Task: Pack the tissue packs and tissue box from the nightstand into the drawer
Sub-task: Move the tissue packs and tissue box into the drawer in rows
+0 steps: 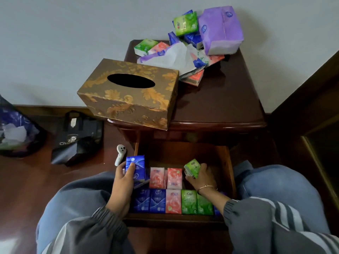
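Two hands reach into the open wooden drawer [183, 154]: left hand [124, 177] curls around an upright blue tissue pack [136, 166] at 9 o'clock, right hand [200, 176] grips a tilted green tissue pack [192, 167] near 1 o'clock. Gold-patterned brown tissue box [128, 94] sits at the dark worktop's [220, 99] 8 o'clock corner.

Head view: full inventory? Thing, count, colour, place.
tissue box: 1, gold-brown, nightstand front left, overhanging
big pack: 1, purple, nightstand back right
small packs: several, green, pink, blue, heaped at nightstand back
loose tissue: white, in that heap
nightstand: 1, dark wood
drawer: 1, wood, open
stowed packs: at least 7, blue, pink, green, in drawer rows
blue pack: 1, held, drawer's left
green pack: 1, held, drawer's right
bag: 1, black, floor left
gadget: 1, white, floor by drawer
bin: 1, blue-purple liner, far left
legs: 2, blue jeans, flanking drawer
left hand: grips blue pack
right hand: grips green pack
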A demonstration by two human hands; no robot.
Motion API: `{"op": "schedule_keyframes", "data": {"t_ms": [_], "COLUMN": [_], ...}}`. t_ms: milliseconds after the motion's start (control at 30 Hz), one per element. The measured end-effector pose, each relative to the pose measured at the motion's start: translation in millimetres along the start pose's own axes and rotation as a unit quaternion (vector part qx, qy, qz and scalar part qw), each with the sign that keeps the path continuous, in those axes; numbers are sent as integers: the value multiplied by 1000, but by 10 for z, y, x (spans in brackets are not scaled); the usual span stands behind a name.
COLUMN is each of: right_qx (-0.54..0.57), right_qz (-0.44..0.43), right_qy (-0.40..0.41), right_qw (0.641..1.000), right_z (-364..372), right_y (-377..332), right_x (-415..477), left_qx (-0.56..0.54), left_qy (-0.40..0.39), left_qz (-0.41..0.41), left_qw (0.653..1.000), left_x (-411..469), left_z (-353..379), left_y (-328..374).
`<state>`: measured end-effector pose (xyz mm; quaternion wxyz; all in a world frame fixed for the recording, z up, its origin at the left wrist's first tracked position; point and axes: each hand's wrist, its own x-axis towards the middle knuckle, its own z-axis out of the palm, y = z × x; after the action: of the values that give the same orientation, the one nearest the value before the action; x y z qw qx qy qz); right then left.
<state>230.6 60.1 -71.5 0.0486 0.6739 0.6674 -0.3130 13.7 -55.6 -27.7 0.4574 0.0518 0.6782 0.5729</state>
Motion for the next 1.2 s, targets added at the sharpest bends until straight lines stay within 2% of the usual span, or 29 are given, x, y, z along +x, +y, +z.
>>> {"op": "schedule_keyframes", "data": {"t_ms": [100, 200, 267, 333, 433, 467, 533, 600, 667, 767, 967, 1067, 1200], "right_qx": [-66, -74, -96, -124, -141, -136, -141, -172, -199, -221, -263, -289, -281], "right_qz": [-2, 21, 20, -17, -152, -206, -303, -351, -366, -378, -383, -390, -387], "right_qy": [-16, -61, -64, -2, 105, 100, 31, -52, -104, -132, -139, -148, -138], "right_qw": [998, 995, 993, 992, 973, 964, 942, 919, 903, 889, 875, 862, 868], "right_z": [90, 59, 26, 24, 101, 148, 271, 405, 530, 637, 578, 527, 482], "right_y": [29, 36, -21, -133, -349, -428, -585, -711, -773, -795, -682, -643, -513], "right_x": [41, 78, 71, 4, -80, -80, -49, 2, 65, 122, 237, 278, 333], "left_qx": [-13, -19, -24, -32, -37, -33, -21, -10, 0, 16, 80, 157, 237], "left_qy": [14, 21, 27, 35, 38, 38, 32, 27, 16, 1, -15, -20, -37], "left_qz": [13, 27, 24, 18, 7, 3, -3, -11, -30, -49, -12, 12, 44], "left_qw": [1000, 999, 999, 999, 999, 999, 999, 1000, 999, 999, 997, 987, 970], "left_x": [7, -16, -15, -8, -10, -17, -35, -54, -75, -86, -37, 42, 151], "left_z": [-64, -85, -135, -205, -258, -262, -256, -249, -237, -207, -54, 56, 205], "left_y": [81, 193, 214, 219, 216, 222, 222, 218, 230, 240, 144, 99, 49]}}
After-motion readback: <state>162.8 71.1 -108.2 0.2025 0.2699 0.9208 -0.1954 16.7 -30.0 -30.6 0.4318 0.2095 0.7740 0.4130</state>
